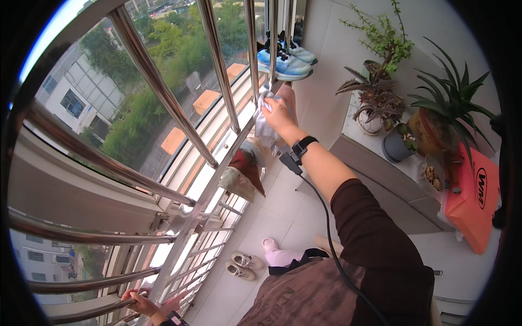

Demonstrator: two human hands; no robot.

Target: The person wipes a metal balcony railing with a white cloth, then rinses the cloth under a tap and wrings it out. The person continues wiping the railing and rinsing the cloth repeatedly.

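My right hand (279,116), with a black strap and cable at the wrist, is closed on a whitish-grey cloth (265,127). The cloth lies against the far end of a flat metal rail (204,201), just below a pair of blue and white sneakers (285,62). Down at the lower left, my left hand (142,304) has its fingers wrapped round a shiny metal bar (89,312) of the same railing. Part of that hand is hidden by the bar. Green, red and brown fabric pieces (244,168) hang beside the rail between my hands.
Thick upright bars (157,87) stand before the window. On the right, a ledge (391,165) bears several potted plants (375,103) and a spiky one (454,95). An orange bag (473,198) is next to them. Beige shoes (244,265) rest on the tiled floor (283,204).
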